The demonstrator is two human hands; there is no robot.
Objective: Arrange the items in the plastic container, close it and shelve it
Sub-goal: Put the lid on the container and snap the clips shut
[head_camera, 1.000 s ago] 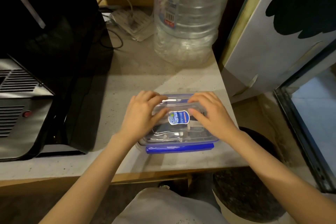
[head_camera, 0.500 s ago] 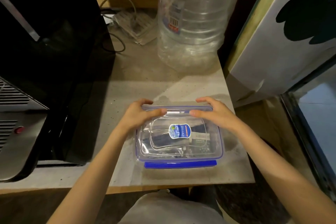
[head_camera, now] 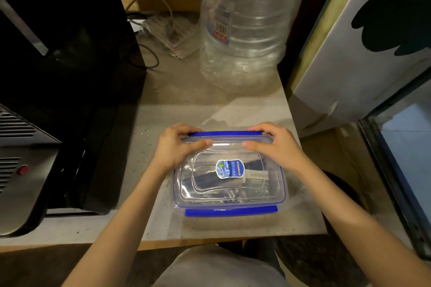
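A clear plastic container (head_camera: 229,196) with its lid on sits near the front edge of the grey counter (head_camera: 163,123). Dark items and a small packet show through the lid, which carries a blue and white sticker (head_camera: 229,168). A blue clasp (head_camera: 225,133) runs along the far side and another blue clasp (head_camera: 231,212) along the near side. My left hand (head_camera: 178,147) grips the far left corner, thumb on the lid. My right hand (head_camera: 275,144) grips the far right corner the same way, fingers curled over the far clasp.
A big clear water bottle (head_camera: 247,25) stands behind the container. A black appliance (head_camera: 58,77) fills the left side. A power strip with cables (head_camera: 168,30) lies at the back. A white cabinet side (head_camera: 363,53) rises on the right, past the counter's edge.
My hands have slid from the top of the lid to its far edge. The far blue clasp has come into view under my fingers. The camera has come closer.
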